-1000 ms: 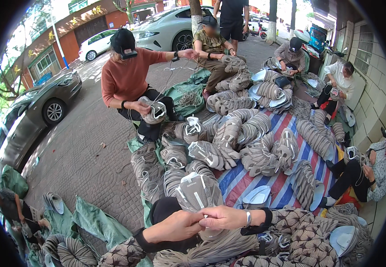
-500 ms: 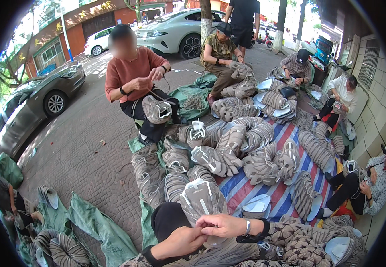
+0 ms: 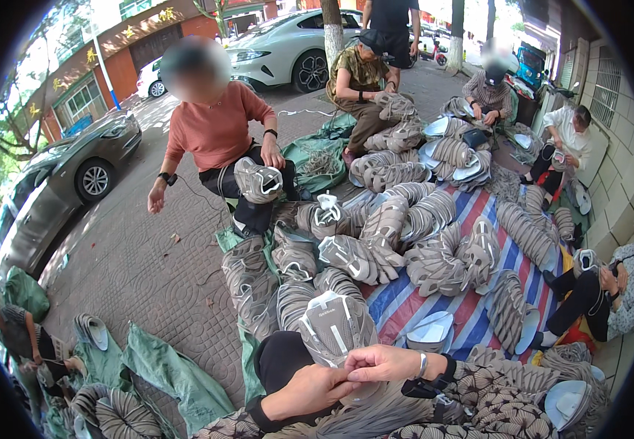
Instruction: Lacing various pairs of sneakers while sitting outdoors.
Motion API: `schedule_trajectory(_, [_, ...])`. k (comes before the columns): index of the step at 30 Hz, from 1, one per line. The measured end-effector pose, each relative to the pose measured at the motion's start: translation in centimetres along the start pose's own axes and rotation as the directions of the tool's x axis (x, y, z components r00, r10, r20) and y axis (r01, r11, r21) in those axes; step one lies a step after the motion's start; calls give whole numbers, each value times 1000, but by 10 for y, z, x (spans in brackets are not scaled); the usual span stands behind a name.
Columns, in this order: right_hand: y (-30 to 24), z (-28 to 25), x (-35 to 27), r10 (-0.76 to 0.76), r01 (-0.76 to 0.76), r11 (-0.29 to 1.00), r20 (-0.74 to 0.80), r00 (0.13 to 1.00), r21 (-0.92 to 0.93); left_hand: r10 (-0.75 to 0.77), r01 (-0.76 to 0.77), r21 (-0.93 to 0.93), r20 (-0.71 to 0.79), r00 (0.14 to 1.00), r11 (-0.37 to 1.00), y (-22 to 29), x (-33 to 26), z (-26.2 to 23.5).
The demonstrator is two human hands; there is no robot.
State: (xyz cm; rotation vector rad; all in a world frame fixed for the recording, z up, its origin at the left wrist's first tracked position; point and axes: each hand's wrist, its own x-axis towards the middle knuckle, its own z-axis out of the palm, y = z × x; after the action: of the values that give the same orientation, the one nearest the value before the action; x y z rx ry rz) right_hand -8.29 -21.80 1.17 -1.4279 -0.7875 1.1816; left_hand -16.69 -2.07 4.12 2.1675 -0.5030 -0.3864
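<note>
My left hand [image 3: 308,391] and my right hand [image 3: 386,364] meet at the lower middle, thumbs and fingertips pinched together. Whatever sits between the fingertips is too small to make out. Just beyond them a grey-brown shoe upper [image 3: 334,328] with white stripes and a pale tongue rests against my dark-clad knee [image 3: 282,366], its near end partly behind my hands. Beneath my wrists lies a loose bundle of grey shoelaces [image 3: 375,418].
Nested stacks of shoe uppers [image 3: 253,289] cover the ground ahead, many on a red, white and blue striped sheet [image 3: 397,311]. Green sacking [image 3: 178,377] lies at left. A person in a salmon top [image 3: 214,128] sits opposite; several others work around the pile. Parked cars [image 3: 61,190] stand beyond.
My hands stay pinched together and shift slightly right in the picture. The person opposite has drawn their hands apart, one swinging out to the left, the other lowered to the knee.
</note>
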Motion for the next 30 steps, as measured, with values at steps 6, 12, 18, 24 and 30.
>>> schedule_trajectory(6, [7,-8,-4,82,-82,996,21,996,-20,25,-25,-25,-15,1000,999,-15,-7,3])
schedule_trajectory(12, [11,-10,1,75,-77,996,47,996,35,66,-66,-10,-31,997,998,-17,3,6])
schedule_trajectory(18, [6,-17,8,45,-48,998,-46,998,-50,75,-78,-70,-42,996,995,-22,11,-2])
schedule_trajectory(24, [6,-16,17,92,-98,995,-201,975,-19,-13,13,-17,7,1000,1000,-42,14,-12])
schedule_trajectory(30, [17,-7,26,-33,-55,972,-368,929,-227,-53,55,-7,123,991,998,-68,19,1])
